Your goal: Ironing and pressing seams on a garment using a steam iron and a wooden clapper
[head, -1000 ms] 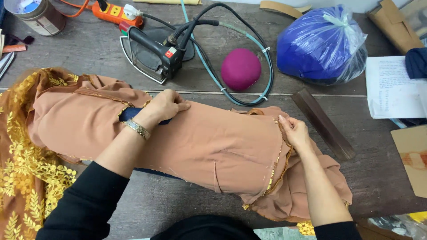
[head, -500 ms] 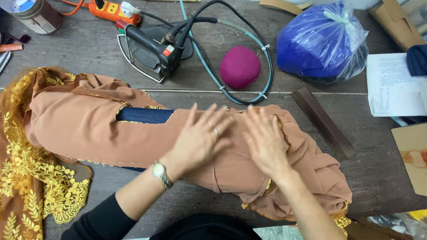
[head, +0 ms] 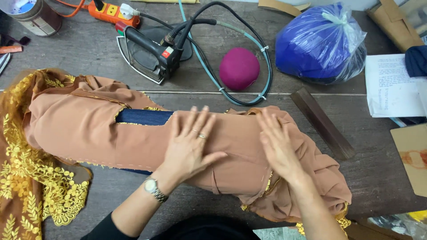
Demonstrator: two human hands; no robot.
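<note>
- Two hands lie flat on the tan-brown garment [head: 133, 138] that is draped over a long padded form on the dark wooden surface [head: 89, 49]; a second ago they were well apart, one near the neck opening and one at the far edge, and now they sit near each other over the middle.
- Left hand [head: 189, 144]: palm down, fingers [head: 195, 122] spread wide, gripping nothing, only pressing the cloth (a ring and a wristwatch [head: 152, 186] show).
- Right hand [head: 278, 144]: also open and flat, fingers together, resting on the cloth just beside the bunched folds at the right end.
- This shift reads to me as a smoothing stroke: the cloth between the hands looks flatter, while the folds to the right remain gathered.
- Blue denim [head: 142, 116] shows through the neck opening, left of the left hand.
- Gold lace trim [head: 31, 191] hangs off the left end.
- Behind the garment stand a black iron [head: 149, 55], a magenta rounded pad [head: 239, 69] and a blue bundle in a plastic bag [head: 320, 44], all untouched.
</note>
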